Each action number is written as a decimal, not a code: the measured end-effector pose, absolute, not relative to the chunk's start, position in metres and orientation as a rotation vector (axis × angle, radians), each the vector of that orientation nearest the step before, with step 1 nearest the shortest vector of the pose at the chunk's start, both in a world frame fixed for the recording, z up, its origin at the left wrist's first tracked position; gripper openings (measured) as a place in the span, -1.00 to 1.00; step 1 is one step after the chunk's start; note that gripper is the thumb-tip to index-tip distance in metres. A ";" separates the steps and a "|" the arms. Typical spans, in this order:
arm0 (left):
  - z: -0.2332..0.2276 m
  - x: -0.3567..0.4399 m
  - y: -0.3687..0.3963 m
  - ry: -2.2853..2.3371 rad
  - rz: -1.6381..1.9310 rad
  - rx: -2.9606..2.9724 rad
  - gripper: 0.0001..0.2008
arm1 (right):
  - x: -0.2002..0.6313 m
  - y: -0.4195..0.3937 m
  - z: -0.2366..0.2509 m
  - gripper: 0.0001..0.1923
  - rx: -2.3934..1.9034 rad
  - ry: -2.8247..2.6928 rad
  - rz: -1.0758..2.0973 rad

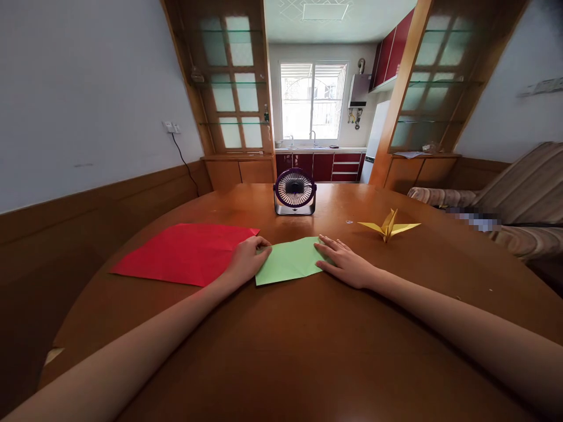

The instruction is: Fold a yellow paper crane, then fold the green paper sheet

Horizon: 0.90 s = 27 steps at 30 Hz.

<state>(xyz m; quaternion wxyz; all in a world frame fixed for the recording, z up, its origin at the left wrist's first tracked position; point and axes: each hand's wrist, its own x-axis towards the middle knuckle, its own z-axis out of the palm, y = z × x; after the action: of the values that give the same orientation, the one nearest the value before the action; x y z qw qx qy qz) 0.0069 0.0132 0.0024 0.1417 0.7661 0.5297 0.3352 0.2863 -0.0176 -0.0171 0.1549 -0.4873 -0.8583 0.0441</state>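
One green paper (288,262) on the brown table (281,351), between left hand (248,257) and right hand (346,265). On the left, thumb and forefinger together, pinched at the paper's far left corner (grip partly hidden, firmness impossible to tell). On the right, fingers apart, laid across the paper's right end. Beside the left hand, red paper (176,254); well to the right, yellow paper crane (389,227); farther back, purple-rimmed fan (294,189).
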 end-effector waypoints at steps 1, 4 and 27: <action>0.003 0.007 0.012 1.496 1.048 2.168 -0.79 | 0.286 -0.017 -0.017 -0.26 -1.400 -2.446 0.134; 0.006 0.010 0.008 1.437 1.281 2.049 -0.74 | 0.286 -0.017 -0.018 -0.24 -1.401 -2.408 0.134; 0.002 0.023 -0.028 0.446 1.472 3.148 -0.81 | 0.295 -0.021 -0.013 -0.39 -1.026 -1.911 0.020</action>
<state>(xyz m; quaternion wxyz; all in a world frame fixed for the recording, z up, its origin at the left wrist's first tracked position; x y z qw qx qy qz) 0.0232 -0.0280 0.0025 -0.1800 0.8837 0.1253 0.4134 0.2949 -0.0212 -0.0130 0.4674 -0.4181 -0.7789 0.0081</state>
